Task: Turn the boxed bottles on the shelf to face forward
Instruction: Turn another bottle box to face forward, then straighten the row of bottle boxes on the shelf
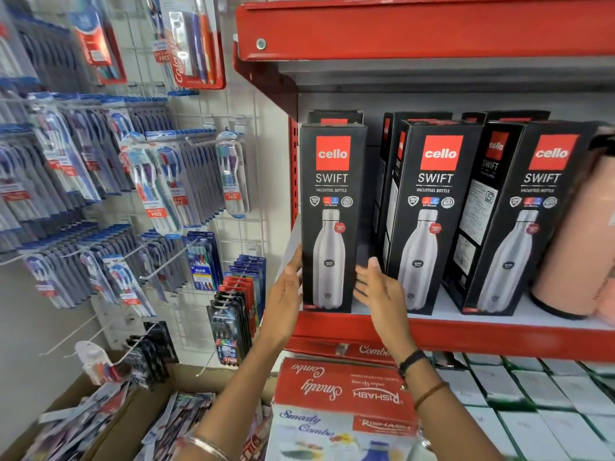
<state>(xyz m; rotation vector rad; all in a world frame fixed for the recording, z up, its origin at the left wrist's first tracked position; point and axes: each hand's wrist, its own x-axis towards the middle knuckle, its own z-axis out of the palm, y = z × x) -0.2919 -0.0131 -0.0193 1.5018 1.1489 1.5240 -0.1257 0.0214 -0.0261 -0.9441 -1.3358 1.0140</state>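
Three black boxed bottles stand at the front of the red shelf (499,337), each printed with a steel bottle. The left box (332,217) faces straight forward. The middle box (429,214) and the right box (532,217) are turned a little and show their side panels. More boxes stand behind them. My left hand (286,294) lies flat against the left side of the left box. My right hand (379,291) is open just right of that box's lower part, fingers apart, in the gap before the middle box; whether it touches is unclear.
A pink flask (572,247) stands at the shelf's right end. A red and white combo box (342,404) sits below my arms, with white boxes (532,400) on the lower shelf. Toothbrush packs (149,181) hang on a wire rack to the left. Cardboard bins (100,424) sit lower left.
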